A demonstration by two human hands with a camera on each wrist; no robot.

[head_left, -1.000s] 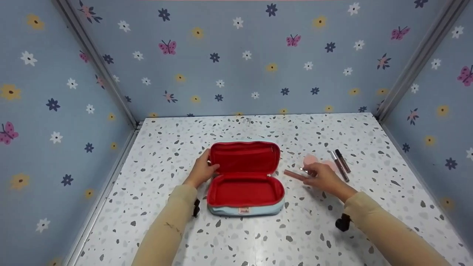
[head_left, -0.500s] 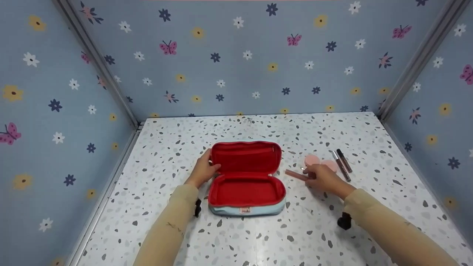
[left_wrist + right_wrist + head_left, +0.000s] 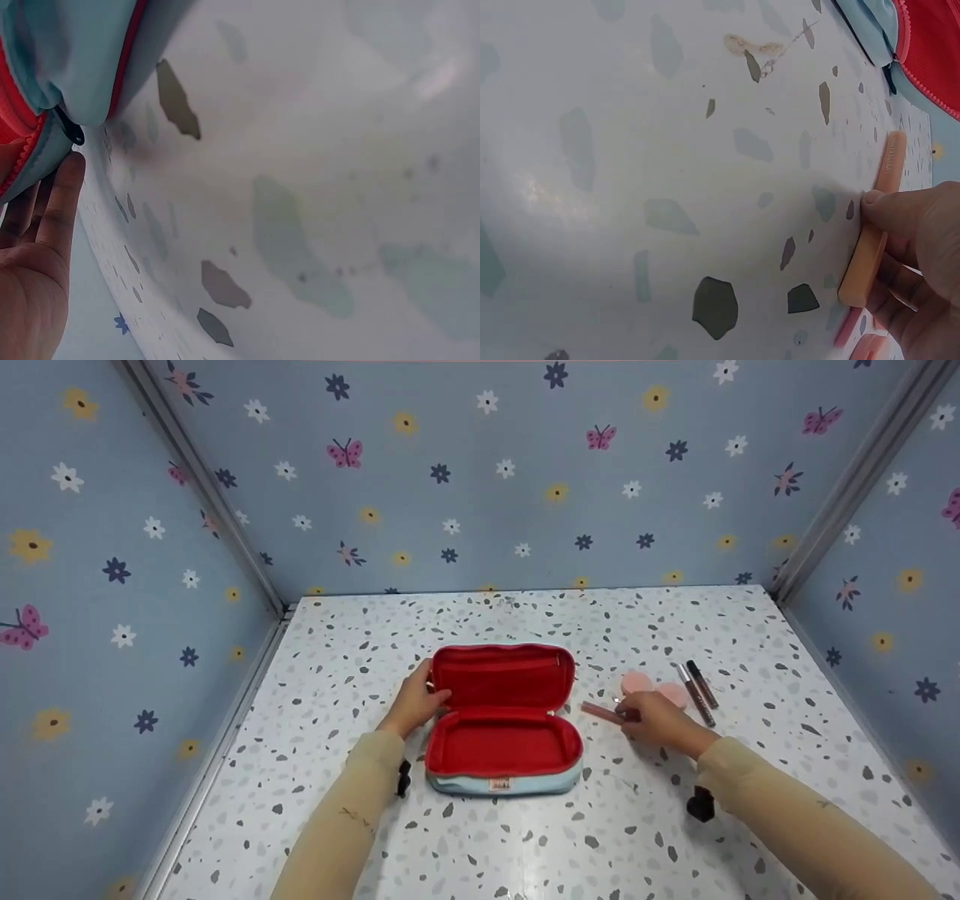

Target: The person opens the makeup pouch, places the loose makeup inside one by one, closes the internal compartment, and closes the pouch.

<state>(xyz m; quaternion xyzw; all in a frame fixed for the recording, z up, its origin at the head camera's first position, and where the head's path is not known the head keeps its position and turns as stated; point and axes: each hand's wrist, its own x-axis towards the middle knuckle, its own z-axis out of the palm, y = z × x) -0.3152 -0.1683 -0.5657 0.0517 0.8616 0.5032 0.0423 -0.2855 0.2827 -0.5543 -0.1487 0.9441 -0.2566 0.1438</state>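
In the head view a zip pouch [image 3: 504,784], light blue outside and red inside, lies with its lid raised. My left hand [image 3: 414,706] holds the lid's left edge. The left wrist view shows its fingers [image 3: 56,214] along the pouch's blue outer side, with the thumb at the red inside. To the pouch's right, my right hand [image 3: 660,721] pinches a slim peach-pink stick [image 3: 870,259] between thumb and fingers, close above or on the table; small lettering marks one end. What kind of stick it is, I cannot tell. A small shiny bit [image 3: 618,701] shows by these fingers.
Two round pink pieces [image 3: 636,682] lie just behind my right hand. Further right, two slim dark-pink tubes [image 3: 702,684], one with a black cap, lie side by side. Patterned walls [image 3: 480,472] enclose the speckled white table [image 3: 375,630] at the back and both sides.
The head view has shifted slightly. Both hands stay almost in place on the pouch lid and the stick; less of the shiny bit by the right fingers shows now.
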